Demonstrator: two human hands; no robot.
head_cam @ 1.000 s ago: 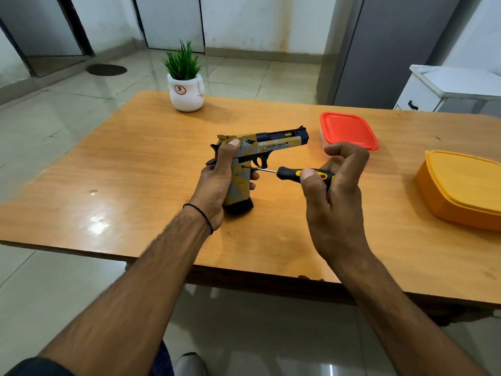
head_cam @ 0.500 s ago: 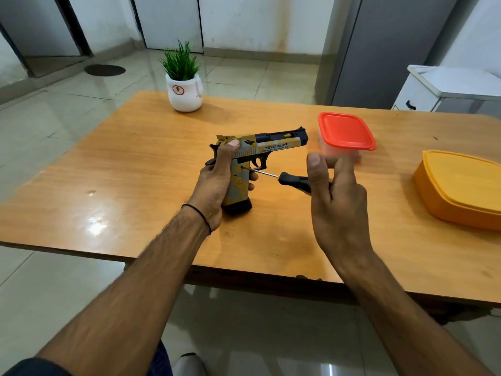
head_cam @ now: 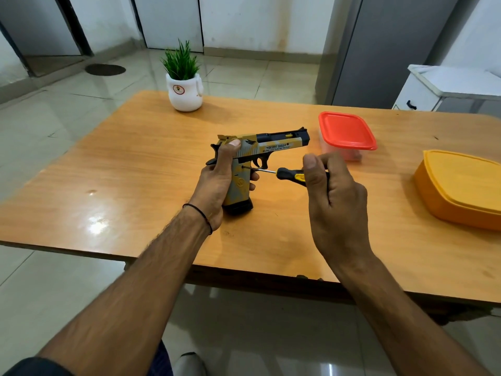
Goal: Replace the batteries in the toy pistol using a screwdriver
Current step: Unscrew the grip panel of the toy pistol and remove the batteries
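My right hand [head_cam: 333,196], splayed open half a second ago, pinches the screwdriver [head_cam: 290,175] again, tip in the grip screw, while my left hand [head_cam: 219,183] grips the pistol [head_cam: 260,147] butt-down on the table [head_cam: 135,172], so I judge another unscrewing turn is starting.

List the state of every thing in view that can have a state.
Yellow-and-grey plastic toy pistol, upright, butt on the wooden table, in the grip of the left hand.
Black-and-yellow screwdriver, nearly level, tip at a screw hole in the pistol, in the grip of the right hand.
Clear plastic box with red lid, closed.
Orange plastic box, lid on.
White pot with green plant, upright.
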